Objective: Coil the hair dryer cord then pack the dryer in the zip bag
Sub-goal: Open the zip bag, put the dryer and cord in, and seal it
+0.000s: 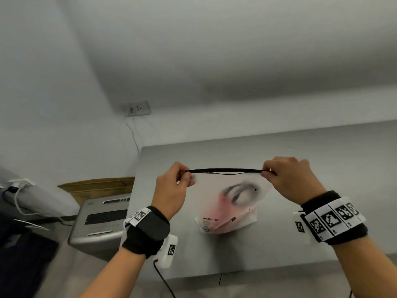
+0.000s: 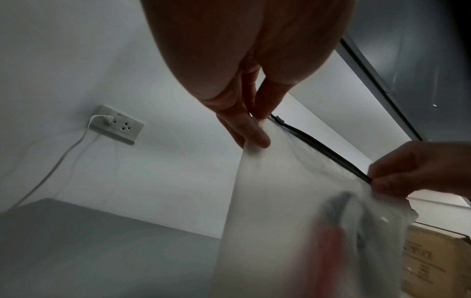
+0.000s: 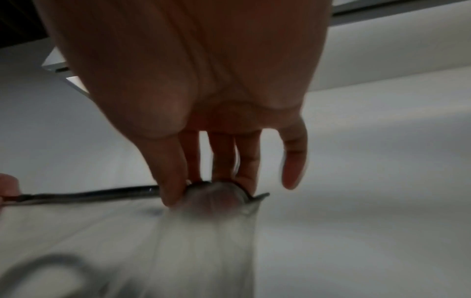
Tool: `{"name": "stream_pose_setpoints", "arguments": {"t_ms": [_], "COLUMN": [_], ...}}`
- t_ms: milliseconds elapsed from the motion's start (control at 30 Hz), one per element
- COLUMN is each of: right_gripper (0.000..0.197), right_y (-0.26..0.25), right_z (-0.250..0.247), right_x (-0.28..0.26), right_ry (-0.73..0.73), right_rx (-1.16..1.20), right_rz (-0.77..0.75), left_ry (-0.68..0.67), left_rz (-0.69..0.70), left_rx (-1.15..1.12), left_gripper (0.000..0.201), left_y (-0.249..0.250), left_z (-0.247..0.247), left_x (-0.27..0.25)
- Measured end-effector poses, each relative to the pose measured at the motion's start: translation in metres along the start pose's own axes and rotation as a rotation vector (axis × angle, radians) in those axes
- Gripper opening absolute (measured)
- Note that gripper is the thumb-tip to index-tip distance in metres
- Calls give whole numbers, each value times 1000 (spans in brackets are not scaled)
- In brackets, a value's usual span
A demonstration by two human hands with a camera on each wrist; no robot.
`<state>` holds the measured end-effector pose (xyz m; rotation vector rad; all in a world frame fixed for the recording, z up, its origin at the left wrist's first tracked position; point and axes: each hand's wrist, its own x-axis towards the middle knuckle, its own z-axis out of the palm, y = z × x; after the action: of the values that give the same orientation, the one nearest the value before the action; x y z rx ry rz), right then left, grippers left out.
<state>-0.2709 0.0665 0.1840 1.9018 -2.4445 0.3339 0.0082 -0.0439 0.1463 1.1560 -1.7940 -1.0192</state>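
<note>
I'm pinching the zip bag (image 1: 227, 203) by its top corners — left hand (image 1: 171, 188), right hand (image 1: 290, 179) — hair dryer (image 1: 238, 195) hanging inside, below both grips.

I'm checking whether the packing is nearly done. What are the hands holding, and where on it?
Both hold the zip bag by its black zip strip: left hand pinches the left end, right hand the right end.

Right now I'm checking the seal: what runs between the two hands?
The zip bag's black zipper strip, pulled taut from the left hand to the right hand; head view shows it.
</note>
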Motion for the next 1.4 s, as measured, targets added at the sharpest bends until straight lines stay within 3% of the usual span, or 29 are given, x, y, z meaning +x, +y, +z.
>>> {"name": "stream_pose_setpoints", "arguments": {"t_ms": [100, 233, 367, 433, 500, 900, 1133, 1400], "right_gripper": [20, 34, 17, 7, 10, 19, 7, 9], "right_y": [-22, -88, -123, -126, -126, -96, -49, 25], "right_z": [-9, 3, 31, 39, 42, 31, 21, 2], "right_x": [3, 9, 15, 18, 20, 9, -10, -40], "right_ry": [57, 41, 30, 76, 123, 120, 129, 205], "right_rx": [-34, 152, 101, 81, 55, -35, -108, -100], "right_rz": [36, -213, -337, -322, -335, -288, -212, 20], "left_ry": [-27, -77, -119, -117, -121, -65, -66, -30], "left_rz": [95, 251, 392, 390, 374, 298, 161, 104], "left_rx": [119, 266, 465, 499, 500, 446, 387, 352], "left_gripper": [11, 6, 6, 8, 8, 9, 15, 22], "left_y": [4, 6, 9, 9, 7, 8, 11, 7], "left_z": [3, 4, 5, 3, 2, 11, 9, 4], "left_x": [-2, -2, -5, -5, -4, -1, 3, 4]}}
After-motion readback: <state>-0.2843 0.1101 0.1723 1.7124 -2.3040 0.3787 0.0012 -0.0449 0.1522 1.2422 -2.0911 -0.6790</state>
